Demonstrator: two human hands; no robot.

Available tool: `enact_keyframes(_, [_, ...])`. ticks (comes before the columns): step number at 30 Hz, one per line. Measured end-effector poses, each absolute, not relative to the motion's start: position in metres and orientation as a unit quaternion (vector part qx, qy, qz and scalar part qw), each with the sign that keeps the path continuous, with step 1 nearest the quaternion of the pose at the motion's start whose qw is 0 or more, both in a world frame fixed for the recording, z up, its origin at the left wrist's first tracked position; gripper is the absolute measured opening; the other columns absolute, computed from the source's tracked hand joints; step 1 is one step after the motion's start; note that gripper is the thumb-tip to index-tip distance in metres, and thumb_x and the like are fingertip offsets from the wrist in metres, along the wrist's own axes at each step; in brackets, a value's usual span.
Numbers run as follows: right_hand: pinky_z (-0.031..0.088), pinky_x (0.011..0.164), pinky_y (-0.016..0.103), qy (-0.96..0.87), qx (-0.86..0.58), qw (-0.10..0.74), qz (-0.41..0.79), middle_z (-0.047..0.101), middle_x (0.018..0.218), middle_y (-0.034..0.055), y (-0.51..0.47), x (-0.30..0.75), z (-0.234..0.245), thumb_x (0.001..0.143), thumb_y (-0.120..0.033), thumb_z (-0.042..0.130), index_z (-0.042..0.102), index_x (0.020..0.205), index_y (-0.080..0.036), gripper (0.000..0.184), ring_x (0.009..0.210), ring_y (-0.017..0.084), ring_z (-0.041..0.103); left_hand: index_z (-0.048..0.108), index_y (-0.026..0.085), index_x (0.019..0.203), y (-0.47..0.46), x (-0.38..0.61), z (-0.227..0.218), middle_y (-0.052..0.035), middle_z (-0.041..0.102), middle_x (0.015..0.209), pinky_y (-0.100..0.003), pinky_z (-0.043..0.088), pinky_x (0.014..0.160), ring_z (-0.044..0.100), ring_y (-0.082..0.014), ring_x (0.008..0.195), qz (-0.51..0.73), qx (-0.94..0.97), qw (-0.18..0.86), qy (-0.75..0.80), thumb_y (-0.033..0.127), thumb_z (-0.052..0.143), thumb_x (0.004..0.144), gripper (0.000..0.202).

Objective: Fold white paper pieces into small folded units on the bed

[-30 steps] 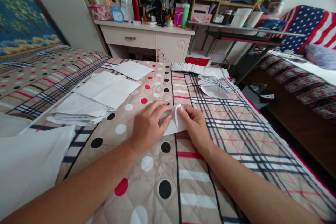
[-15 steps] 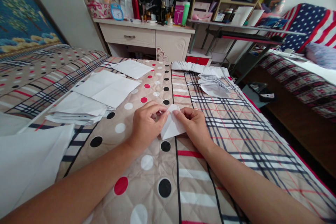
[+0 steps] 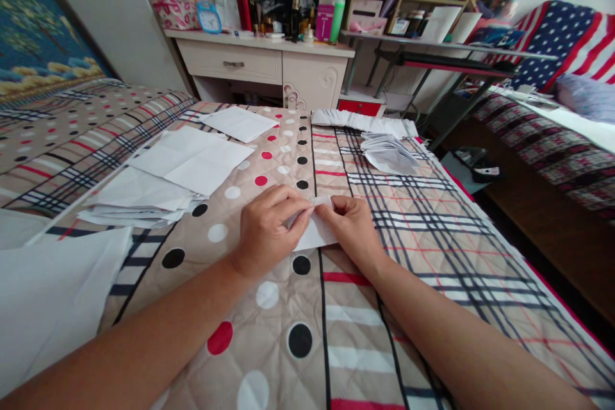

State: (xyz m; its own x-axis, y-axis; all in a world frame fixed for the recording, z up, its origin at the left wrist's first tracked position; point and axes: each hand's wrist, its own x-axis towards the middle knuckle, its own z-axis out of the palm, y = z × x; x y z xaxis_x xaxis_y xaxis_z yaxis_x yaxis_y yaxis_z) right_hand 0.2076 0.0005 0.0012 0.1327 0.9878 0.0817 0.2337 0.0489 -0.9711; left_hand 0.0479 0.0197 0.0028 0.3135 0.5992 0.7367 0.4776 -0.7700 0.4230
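A small folded white paper [image 3: 314,234] lies on the quilted bedspread [image 3: 423,250] between my hands. My left hand [image 3: 269,227] covers its left side, fingers curled and pinching the top edge. My right hand [image 3: 350,224] pinches the same top edge from the right, thumb and forefinger pressed together. Both hands rest low on the bedspread, and most of the paper is hidden beneath them.
A stack of unfolded white sheets [image 3: 163,182] lies to the left and a single sheet [image 3: 239,123] behind it. Piles of folded papers [image 3: 389,154] sit at the far right. A large white sheet [image 3: 52,295] is at near left. A dresser [image 3: 269,67] stands beyond.
The paper's raised point has been pressed down flat. Both hands have closed together on its top edge.
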Motion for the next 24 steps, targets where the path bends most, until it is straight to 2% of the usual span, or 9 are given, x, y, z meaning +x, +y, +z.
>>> enact_keyframes(3, [0.019, 0.044, 0.023, -0.534, -0.559, 0.495, 0.396, 0.035, 0.05, -0.0054, 0.0, 0.209, -0.001, 0.075, -0.033, 0.063, 0.04, 0.051, -0.019, 0.036, 0.048, 0.007, 0.029, 0.071, 0.021, 0.085, 0.021, 0.048, 0.002, -0.0038, 0.068, 0.085, -0.032, 0.051, 0.078, 0.061, -0.0171, 0.084, 0.473, 0.817, 0.045, 0.327, 0.017, 0.062, 0.084, 0.009])
enact_keyframes(6, [0.024, 0.046, 0.022, -0.536, -0.531, 0.496, 0.43, 0.044, 0.054, -0.0043, 0.0, 0.209, -0.001, 0.073, -0.031, 0.065, 0.05, 0.058, -0.018, 0.025, 0.05, 0.008, 0.035, 0.072, 0.021, 0.084, 0.023, 0.048, 0.003, -0.0044, 0.068, 0.09, -0.034, 0.05, 0.083, 0.061, -0.0181, 0.088, 0.471, 0.817, 0.045, 0.329, 0.02, 0.064, 0.084, 0.008])
enact_keyframes(11, [0.032, 0.051, 0.023, -0.526, -0.504, 0.498, 0.47, 0.053, 0.059, -0.0027, -0.002, 0.211, 0.004, 0.066, -0.023, 0.063, 0.058, 0.066, -0.018, 0.007, 0.054, 0.011, 0.044, 0.07, 0.019, 0.082, 0.025, 0.048, 0.004, -0.0057, 0.068, 0.098, -0.033, 0.051, 0.085, 0.064, -0.0177, 0.094, 0.488, 0.782, 0.15, 0.357, 0.021, 0.063, 0.085, 0.007])
enact_keyframes(13, [0.032, 0.051, 0.024, -0.522, -0.498, 0.498, 0.48, 0.053, 0.058, -0.0028, -0.003, 0.211, 0.007, 0.063, -0.02, 0.06, 0.057, 0.065, -0.018, 0.004, 0.053, 0.011, 0.044, 0.067, 0.019, 0.083, 0.026, 0.049, 0.003, -0.0043, 0.07, 0.094, -0.031, 0.052, 0.081, 0.065, -0.0173, 0.09, 0.487, 0.757, 0.188, 0.393, 0.022, 0.068, 0.081, 0.005])
enact_keyframes(14, [0.032, 0.051, 0.024, -0.522, -0.493, 0.498, 0.486, 0.053, 0.058, -0.0027, -0.004, 0.212, 0.008, 0.063, -0.02, 0.059, 0.058, 0.065, -0.018, 0.003, 0.053, 0.011, 0.044, 0.066, 0.018, 0.086, 0.026, 0.049, 0.002, -0.0036, 0.07, 0.092, -0.029, 0.053, 0.078, 0.066, -0.0169, 0.086, 0.486, 0.742, 0.21, 0.411, 0.023, 0.071, 0.078, 0.011])
enact_keyframes(16, [0.032, 0.051, 0.024, -0.526, -0.484, 0.496, 0.493, 0.053, 0.059, -0.0021, -0.004, 0.212, 0.009, 0.065, -0.022, 0.059, 0.059, 0.066, -0.018, 0.005, 0.054, 0.012, 0.045, 0.065, 0.018, 0.092, 0.027, 0.05, 0.001, -0.0021, 0.07, 0.085, -0.026, 0.053, 0.069, 0.067, -0.0156, 0.078, 0.484, 0.711, 0.261, 0.439, 0.024, 0.075, 0.074, 0.022])
enact_keyframes(18, [0.032, 0.05, 0.024, -0.534, -0.486, 0.492, 0.486, 0.053, 0.059, -0.0016, -0.004, 0.212, 0.008, 0.071, -0.03, 0.063, 0.06, 0.067, -0.017, 0.014, 0.055, 0.012, 0.045, 0.066, 0.017, 0.095, 0.028, 0.051, 0.0, -0.0016, 0.071, 0.08, -0.024, 0.052, 0.063, 0.067, -0.0149, 0.071, 0.483, 0.69, 0.302, 0.446, 0.027, 0.077, 0.072, 0.028])
enact_keyframes(21, [0.028, 0.047, 0.023, -0.538, -0.509, 0.488, 0.461, 0.05, 0.056, -0.0019, -0.004, 0.212, 0.006, 0.078, -0.045, 0.064, 0.06, 0.064, -0.016, 0.033, 0.052, 0.01, 0.04, 0.07, 0.017, 0.088, 0.03, 0.051, -0.002, -0.0025, 0.072, 0.077, -0.024, 0.052, 0.06, 0.066, -0.0149, 0.068, 0.483, 0.683, 0.328, 0.439, 0.031, 0.077, 0.072, 0.023])
enact_keyframes(24, [0.027, 0.046, 0.024, -0.53, -0.518, 0.495, 0.454, 0.049, 0.055, -0.0019, -0.002, 0.212, 0.002, 0.083, -0.049, 0.061, 0.062, 0.065, -0.016, 0.037, 0.05, 0.009, 0.039, 0.073, 0.017, 0.081, 0.032, 0.051, -0.004, -0.0033, 0.073, 0.077, -0.025, 0.052, 0.058, 0.065, -0.015, 0.066, 0.471, 0.676, 0.36, 0.437, 0.033, 0.075, 0.074, 0.018])
